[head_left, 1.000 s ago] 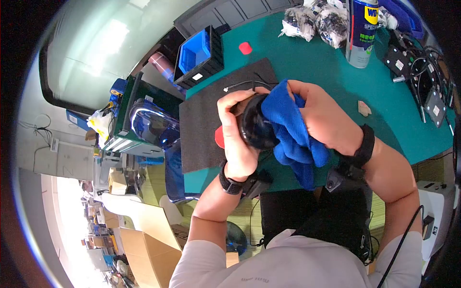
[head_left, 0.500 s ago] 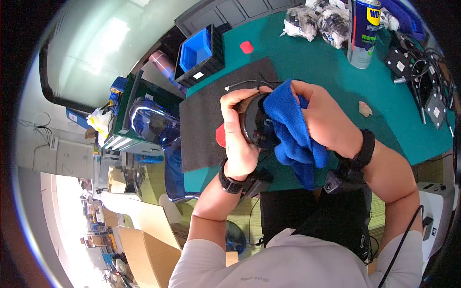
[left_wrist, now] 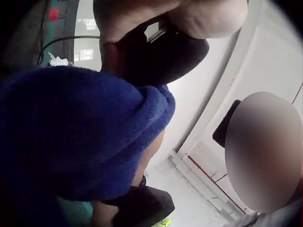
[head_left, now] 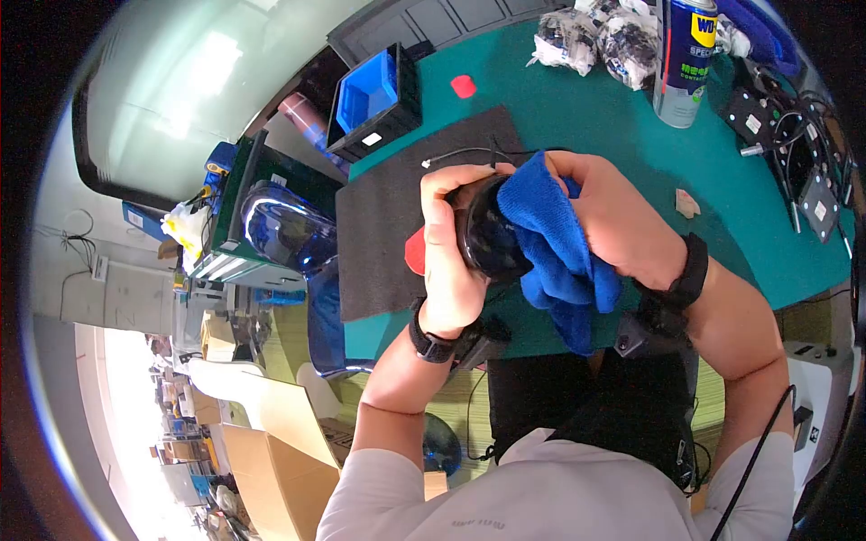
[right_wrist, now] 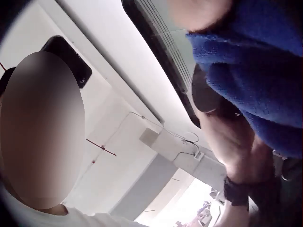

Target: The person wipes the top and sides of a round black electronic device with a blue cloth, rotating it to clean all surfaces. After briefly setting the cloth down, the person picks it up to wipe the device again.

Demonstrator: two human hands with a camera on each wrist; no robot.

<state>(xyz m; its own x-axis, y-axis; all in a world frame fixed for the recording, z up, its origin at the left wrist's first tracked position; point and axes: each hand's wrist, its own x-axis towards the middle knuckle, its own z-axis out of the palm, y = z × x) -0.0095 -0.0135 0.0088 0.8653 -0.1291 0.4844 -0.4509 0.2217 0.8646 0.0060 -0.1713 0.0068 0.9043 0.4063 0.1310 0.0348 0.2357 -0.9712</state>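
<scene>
My left hand [head_left: 449,270] grips a glossy black rounded object [head_left: 490,233], its fingers and thumb curled around the edge. The object's exact kind cannot be told. Bunched in my right hand [head_left: 622,221] is a blue cloth [head_left: 550,239], which lies against the right side of the black object and hangs down below it. Both hands are above the front part of the table. In the left wrist view the fluffy cloth [left_wrist: 80,127] covers much of the scene, with the dark object [left_wrist: 165,56] just above it. The right wrist view shows the cloth [right_wrist: 255,71] overlapping the object.
Below the hands lies a dark mat [head_left: 379,225] on the green table [head_left: 577,117]. A red round piece [head_left: 415,252] shows beside the left hand, another red piece [head_left: 463,87] farther back. Around are a blue-and-black bin [head_left: 374,104], a spray can [head_left: 683,72], wrapped bundles [head_left: 595,45] and cabled parts [head_left: 794,153].
The left hand and the black object have shifted slightly right, and the object's glossy face has tilted back and forth. The cloth remains in the right hand against it.
</scene>
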